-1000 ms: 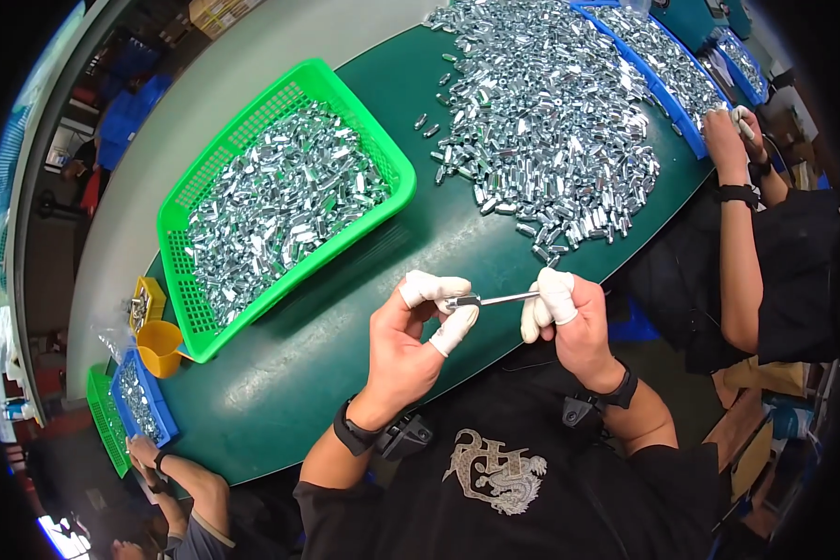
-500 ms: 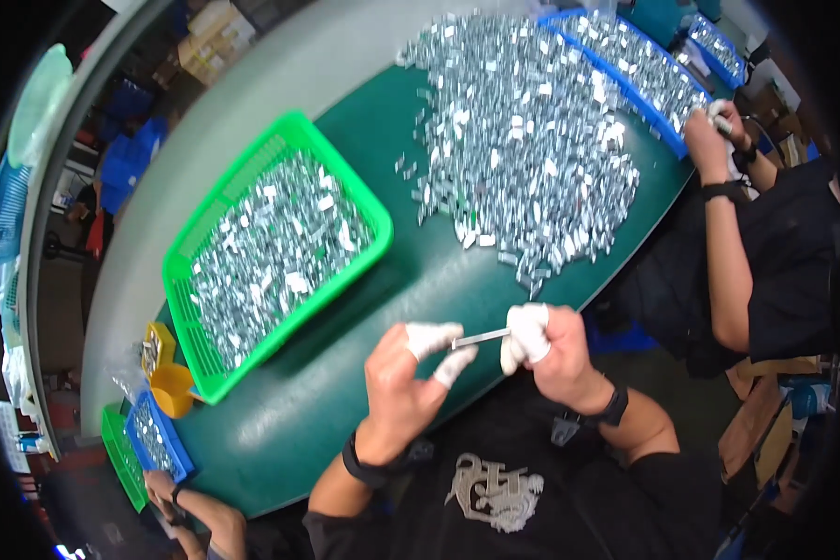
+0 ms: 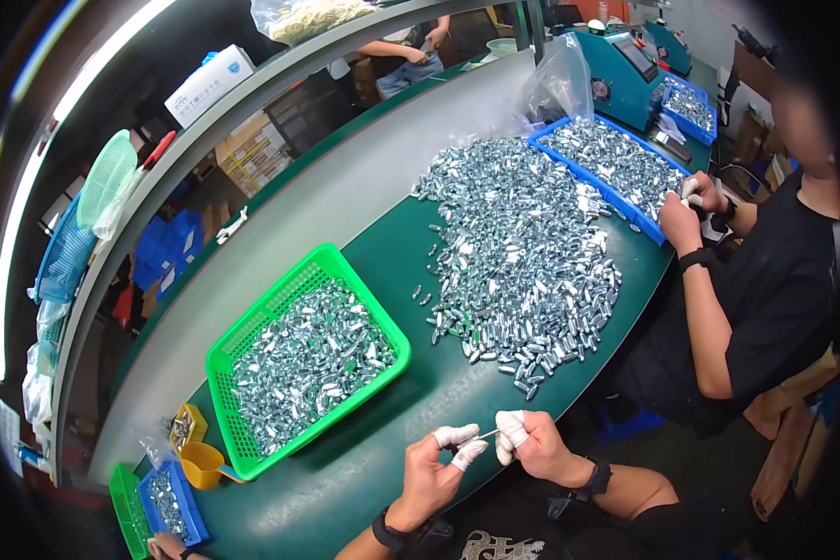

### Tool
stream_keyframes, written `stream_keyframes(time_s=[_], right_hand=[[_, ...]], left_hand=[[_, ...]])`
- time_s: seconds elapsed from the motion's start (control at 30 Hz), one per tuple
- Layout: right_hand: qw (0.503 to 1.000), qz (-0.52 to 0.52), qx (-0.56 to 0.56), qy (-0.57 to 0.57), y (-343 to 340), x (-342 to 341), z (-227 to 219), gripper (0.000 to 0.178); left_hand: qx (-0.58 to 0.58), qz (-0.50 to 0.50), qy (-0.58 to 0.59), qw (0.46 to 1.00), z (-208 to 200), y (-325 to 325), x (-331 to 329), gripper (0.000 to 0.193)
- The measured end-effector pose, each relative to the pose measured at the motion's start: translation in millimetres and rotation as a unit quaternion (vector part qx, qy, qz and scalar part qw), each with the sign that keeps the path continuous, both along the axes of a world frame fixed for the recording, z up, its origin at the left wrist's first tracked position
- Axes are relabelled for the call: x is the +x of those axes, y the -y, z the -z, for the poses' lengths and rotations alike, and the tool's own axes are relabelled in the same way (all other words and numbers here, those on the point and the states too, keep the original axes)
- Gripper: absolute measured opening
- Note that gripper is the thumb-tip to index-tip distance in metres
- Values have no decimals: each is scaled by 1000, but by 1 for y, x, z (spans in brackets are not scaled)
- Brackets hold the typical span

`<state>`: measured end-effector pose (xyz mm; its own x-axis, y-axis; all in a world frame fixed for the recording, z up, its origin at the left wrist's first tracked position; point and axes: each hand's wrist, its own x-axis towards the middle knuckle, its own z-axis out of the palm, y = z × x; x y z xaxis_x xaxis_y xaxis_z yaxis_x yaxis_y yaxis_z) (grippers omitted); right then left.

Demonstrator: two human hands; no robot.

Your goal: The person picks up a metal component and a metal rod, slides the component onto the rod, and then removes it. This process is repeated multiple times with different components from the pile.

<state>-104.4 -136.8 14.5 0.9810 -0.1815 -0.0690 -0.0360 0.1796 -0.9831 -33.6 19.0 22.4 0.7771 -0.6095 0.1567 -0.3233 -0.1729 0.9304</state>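
Note:
My left hand (image 3: 432,474) and my right hand (image 3: 539,449) meet above the near table edge, with white covers on the thumbs and fingertips. Between them is a slim silver metal piece (image 3: 488,433), seen nearly edge-on. My right hand pinches one end; the other end sits at my left fingertips, which close around it. Just beyond my hands spreads a large heap of small shiny metal parts (image 3: 523,271). To the left stands a green basket (image 3: 397,359) holding many similar parts.
A co-worker's hands (image 3: 686,210) work at a blue tray (image 3: 616,201) of parts on the right. At lower left are an orange scoop (image 3: 202,467), a yellow container (image 3: 188,427), a small blue tray (image 3: 191,523) and another person's hand (image 3: 166,547). A shelf rail (image 3: 224,107) runs overhead.
My view has tilted up, so the table and hands appear lower and more of the background shows. My hands are closer together, and less of the metal piece shows between them.

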Motion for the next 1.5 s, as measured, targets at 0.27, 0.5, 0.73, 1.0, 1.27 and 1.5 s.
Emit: stream_keyframes(time_s=[0.27, 0.5, 0.73, 1.0, 1.27, 1.5], right_hand=[[1000, -8, -18, 1, -2, -2, 7, 37], [998, -21, 35, -56, -14, -3, 1, 37], [998, -22, -46, 42, -2, 2, 9, 36], [1000, -20, 4, -19, -5, 5, 10, 38], [985, 153, 78, -6, 35, -4, 13, 43], [984, 161, 79, -2, 57, 1, 13, 42]], left_hand=[[-20, -15, -108, 994, 7, 1, -6, 21], [-31, 4, -83, 996, 5, 4, -9, 19], [54, 85, -167, 981, 13, -14, 10, 17], [61, 35, 50, 996, -8, -2, 7, 14], [95, -196, 292, 931, -32, -27, 79, 20], [64, -194, 384, 900, -29, 10, 76, 29]])
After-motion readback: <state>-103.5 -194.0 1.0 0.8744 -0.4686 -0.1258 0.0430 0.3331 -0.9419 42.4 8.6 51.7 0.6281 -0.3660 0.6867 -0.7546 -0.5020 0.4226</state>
